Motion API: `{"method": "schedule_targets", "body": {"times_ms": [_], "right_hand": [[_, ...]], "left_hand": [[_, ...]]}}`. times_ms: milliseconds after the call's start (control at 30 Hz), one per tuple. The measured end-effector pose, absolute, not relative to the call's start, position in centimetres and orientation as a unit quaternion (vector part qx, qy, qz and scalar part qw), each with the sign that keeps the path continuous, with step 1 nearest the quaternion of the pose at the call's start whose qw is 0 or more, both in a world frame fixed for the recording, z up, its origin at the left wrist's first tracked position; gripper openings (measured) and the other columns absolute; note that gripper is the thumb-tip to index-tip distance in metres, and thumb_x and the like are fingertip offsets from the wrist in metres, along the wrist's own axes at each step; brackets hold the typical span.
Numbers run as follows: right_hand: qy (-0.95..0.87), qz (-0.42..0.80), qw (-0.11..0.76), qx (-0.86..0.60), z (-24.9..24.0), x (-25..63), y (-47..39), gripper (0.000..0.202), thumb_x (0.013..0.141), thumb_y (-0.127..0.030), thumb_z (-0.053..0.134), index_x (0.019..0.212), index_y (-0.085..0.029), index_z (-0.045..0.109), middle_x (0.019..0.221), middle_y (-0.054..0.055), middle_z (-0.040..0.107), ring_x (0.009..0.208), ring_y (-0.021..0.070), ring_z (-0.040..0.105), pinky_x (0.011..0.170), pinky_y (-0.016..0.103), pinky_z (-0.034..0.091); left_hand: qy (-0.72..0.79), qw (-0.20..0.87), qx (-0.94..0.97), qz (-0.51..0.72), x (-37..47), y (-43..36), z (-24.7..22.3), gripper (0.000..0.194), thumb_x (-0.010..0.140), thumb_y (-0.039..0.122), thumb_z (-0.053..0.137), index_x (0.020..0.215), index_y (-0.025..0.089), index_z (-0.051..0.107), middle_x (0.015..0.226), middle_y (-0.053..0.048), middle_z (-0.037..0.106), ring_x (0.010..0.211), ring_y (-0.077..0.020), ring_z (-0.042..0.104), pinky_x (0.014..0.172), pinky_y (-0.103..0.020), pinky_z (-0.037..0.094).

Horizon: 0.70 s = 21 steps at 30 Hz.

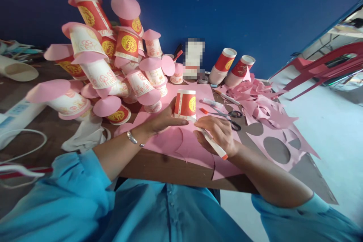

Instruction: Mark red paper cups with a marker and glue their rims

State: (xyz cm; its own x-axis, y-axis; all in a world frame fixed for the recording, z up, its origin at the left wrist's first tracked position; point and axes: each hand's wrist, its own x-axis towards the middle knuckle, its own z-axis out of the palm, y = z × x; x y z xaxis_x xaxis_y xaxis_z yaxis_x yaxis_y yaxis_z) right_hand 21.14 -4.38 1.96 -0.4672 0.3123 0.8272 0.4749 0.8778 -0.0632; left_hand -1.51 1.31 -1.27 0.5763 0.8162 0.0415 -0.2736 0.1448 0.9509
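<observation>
The person's left hand [166, 121] has its grip closed around the lower part of a red-and-white paper cup with a round yellow emblem [185, 103], held above flat pink paper sheets [161, 138] on the brown tabletop [136, 170]. The right hand [217, 130] has its grip pinching a slim white marker with an orange end [212, 143]; the marker's tip meets the cup's lower edge, though whether it touches is unclear. Just beyond the right hand lie black-handled metal scissors [235, 114] and a small orange cap [203, 110]. Paper cups topped with pink paper cones [99, 72] are piled on the left; cut pink paper scraps [261, 96] heap on the right.
</observation>
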Motion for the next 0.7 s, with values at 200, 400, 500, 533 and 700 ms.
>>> {"method": "schedule_targets", "body": {"times_ms": [200,400,500,533,700], "right_hand": [[-0.844,-0.069,0.477,-0.234,1.56,21.17,-3.76,0.015,0.109,-0.024,0.064,0.124,-0.019,0.066,0.093,0.007,0.080,0.083,0.0204,0.081,0.070,0.031,0.066],[-0.842,-0.067,0.478,-0.242,1.26,21.15,-3.75,0.022,0.110,-0.031,0.067,0.128,-0.018,0.066,0.097,0.010,0.082,0.089,0.0235,0.083,0.076,0.035,0.070],[-0.845,-0.066,0.475,-0.235,1.40,21.02,-3.87,0.021,0.111,-0.029,0.065,0.129,-0.019,0.065,0.096,0.009,0.081,0.087,0.0231,0.083,0.073,0.034,0.069],[-0.846,-0.067,0.474,-0.234,1.46,20.97,-3.91,0.020,0.111,-0.028,0.064,0.128,-0.019,0.065,0.096,0.009,0.081,0.086,0.0229,0.082,0.072,0.033,0.068],[-0.843,-0.058,0.471,-0.254,1.54,20.85,-4.17,0.021,0.108,-0.025,0.065,0.129,-0.021,0.067,0.097,0.008,0.081,0.086,0.0231,0.081,0.075,0.035,0.068]], "left_hand": [[0.259,0.709,0.538,0.375,-1.40,1.38,-1.32,0.085,0.070,0.037,0.105,0.143,0.029,0.063,0.137,-0.012,0.072,0.134,-0.0386,0.066,0.115,-0.058,0.052],[0.257,0.683,0.559,0.392,-1.03,1.27,-0.82,0.092,0.067,0.044,0.106,0.145,0.030,0.060,0.139,-0.012,0.068,0.137,-0.0398,0.064,0.115,-0.060,0.051],[0.263,0.667,0.577,0.392,-0.99,1.35,-0.71,0.090,0.066,0.047,0.106,0.142,0.027,0.060,0.135,-0.012,0.068,0.140,-0.0408,0.061,0.120,-0.063,0.047],[0.266,0.665,0.580,0.388,-0.99,1.36,-0.67,0.090,0.067,0.048,0.105,0.142,0.027,0.060,0.133,-0.012,0.068,0.140,-0.0409,0.060,0.121,-0.064,0.046],[0.264,0.685,0.563,0.380,-1.00,1.13,-0.45,0.105,0.067,0.051,0.105,0.155,0.031,0.051,0.136,-0.012,0.066,0.138,-0.0410,0.063,0.116,-0.064,0.052]]}}
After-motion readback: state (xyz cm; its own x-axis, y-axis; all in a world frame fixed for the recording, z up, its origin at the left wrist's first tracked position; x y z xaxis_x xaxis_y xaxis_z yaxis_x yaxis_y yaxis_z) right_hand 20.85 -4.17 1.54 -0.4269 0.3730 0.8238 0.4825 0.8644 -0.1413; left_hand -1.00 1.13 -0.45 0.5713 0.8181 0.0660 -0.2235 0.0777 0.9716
